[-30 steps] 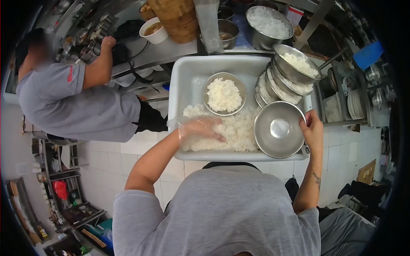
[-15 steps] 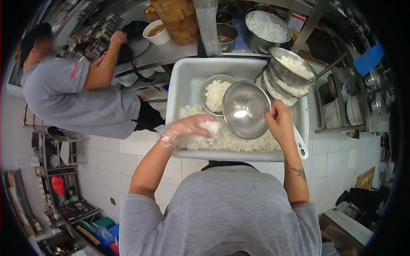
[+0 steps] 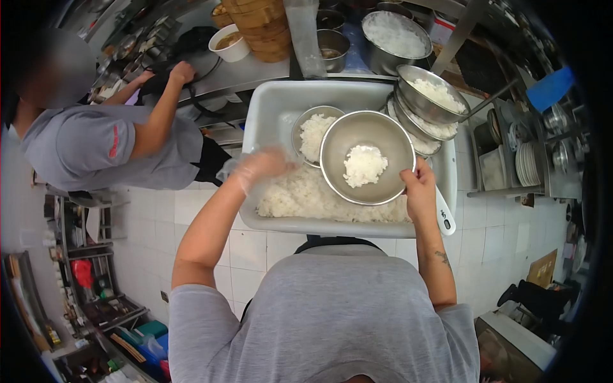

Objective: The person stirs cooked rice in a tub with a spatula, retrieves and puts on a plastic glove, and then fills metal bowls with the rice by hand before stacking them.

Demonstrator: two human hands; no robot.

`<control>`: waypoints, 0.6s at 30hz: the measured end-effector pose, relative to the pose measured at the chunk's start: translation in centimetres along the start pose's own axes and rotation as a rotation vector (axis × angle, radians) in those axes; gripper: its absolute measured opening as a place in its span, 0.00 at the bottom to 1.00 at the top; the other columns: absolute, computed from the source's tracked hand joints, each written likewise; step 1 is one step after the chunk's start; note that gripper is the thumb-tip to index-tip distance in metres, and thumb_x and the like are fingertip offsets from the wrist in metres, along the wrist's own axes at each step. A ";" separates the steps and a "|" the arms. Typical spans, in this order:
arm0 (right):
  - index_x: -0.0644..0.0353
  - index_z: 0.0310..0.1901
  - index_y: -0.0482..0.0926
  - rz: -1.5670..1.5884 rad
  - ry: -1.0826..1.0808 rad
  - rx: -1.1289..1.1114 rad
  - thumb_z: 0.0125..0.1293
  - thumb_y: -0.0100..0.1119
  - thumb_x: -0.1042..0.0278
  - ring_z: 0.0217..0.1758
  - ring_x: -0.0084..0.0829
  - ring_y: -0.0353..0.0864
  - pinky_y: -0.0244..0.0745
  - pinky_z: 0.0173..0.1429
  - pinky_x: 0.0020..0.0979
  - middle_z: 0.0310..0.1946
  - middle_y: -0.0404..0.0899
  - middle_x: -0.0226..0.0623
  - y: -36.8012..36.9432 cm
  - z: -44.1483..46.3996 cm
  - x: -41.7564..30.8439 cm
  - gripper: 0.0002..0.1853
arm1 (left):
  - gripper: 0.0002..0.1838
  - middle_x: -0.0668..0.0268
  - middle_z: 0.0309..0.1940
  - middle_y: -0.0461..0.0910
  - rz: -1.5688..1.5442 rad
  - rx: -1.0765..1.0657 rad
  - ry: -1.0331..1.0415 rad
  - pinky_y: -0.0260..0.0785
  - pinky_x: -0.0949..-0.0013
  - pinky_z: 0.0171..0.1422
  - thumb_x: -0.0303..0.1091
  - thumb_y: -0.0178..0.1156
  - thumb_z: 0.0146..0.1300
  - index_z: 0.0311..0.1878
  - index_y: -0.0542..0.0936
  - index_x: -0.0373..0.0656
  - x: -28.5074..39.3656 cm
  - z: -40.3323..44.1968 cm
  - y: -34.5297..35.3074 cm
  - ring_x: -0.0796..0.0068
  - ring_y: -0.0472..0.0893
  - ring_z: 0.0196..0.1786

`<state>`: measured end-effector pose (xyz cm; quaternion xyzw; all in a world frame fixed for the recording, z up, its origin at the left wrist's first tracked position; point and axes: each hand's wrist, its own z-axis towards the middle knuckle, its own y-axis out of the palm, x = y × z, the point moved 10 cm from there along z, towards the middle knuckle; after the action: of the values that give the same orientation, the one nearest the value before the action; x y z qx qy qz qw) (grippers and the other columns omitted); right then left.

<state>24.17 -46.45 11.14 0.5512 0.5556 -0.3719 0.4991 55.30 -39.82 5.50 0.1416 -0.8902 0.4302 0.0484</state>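
Observation:
My right hand (image 3: 419,188) grips the rim of a steel bowl (image 3: 367,131) tilted over the tub, with a small clump of white rice (image 3: 365,166) inside it. My left hand (image 3: 265,165), in a clear plastic glove, is left of that bowl above the tub; motion smears its fingers. Loose rice (image 3: 306,201) covers the near part of the grey tub (image 3: 271,105). Partly behind the held bowl is a second bowl (image 3: 297,137) with rice. A white handle (image 3: 445,214) rests over the tub's right edge.
Several rice-filled bowls (image 3: 414,97) are stacked at the tub's back right corner. Beyond stands a large rice pot (image 3: 378,62). A co-worker (image 3: 96,137) works at the left counter, near bamboo steamers (image 3: 260,29) and a white tub of food (image 3: 237,52). Plates (image 3: 527,163) stand on the right rack.
Rice that was in my left hand now lies in the held bowl, and that hand has moved up and left. The bowl has shifted slightly left. The co-worker has leaned nearer.

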 end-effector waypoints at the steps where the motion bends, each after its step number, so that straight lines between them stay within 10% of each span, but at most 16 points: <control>1: 0.63 0.30 0.73 0.005 0.012 -0.002 0.58 0.53 0.76 0.24 0.14 0.64 0.62 0.24 0.20 0.23 0.65 0.22 -0.3 -0.4 -0.8 0.01 | 0.43 0.41 0.49 0.76 0.031 -0.049 -0.011 0.67 0.55 0.60 0.69 0.53 0.58 0.56 0.72 0.31 -0.5 0.5 2.0 0.48 0.76 0.54; 7: 0.57 0.27 0.70 -0.095 -0.050 -0.004 0.57 0.55 0.75 0.23 0.12 0.64 0.61 0.23 0.18 0.22 0.65 0.21 -4.7 -1.4 -1.9 0.05 | 0.48 0.43 0.57 0.73 -0.109 -0.196 -0.007 0.63 0.60 0.65 0.68 0.60 0.52 0.61 0.68 0.31 2.7 -4.2 6.0 0.51 0.73 0.60; 18: 0.56 0.24 0.64 -0.197 -0.069 -0.084 0.57 0.57 0.76 0.22 0.13 0.64 0.64 0.25 0.19 0.20 0.64 0.21 -2.0 -2.1 -1.9 0.11 | 0.38 0.51 0.54 0.75 -0.655 -0.132 0.246 0.64 0.69 0.63 0.36 0.69 0.46 0.62 0.69 0.36 8.5 -3.8 5.6 0.62 0.75 0.56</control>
<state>21.67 -45.13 13.13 0.4593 0.6047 -0.4144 0.5016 45.42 -35.36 5.44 0.3631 -0.8111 0.3472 0.2996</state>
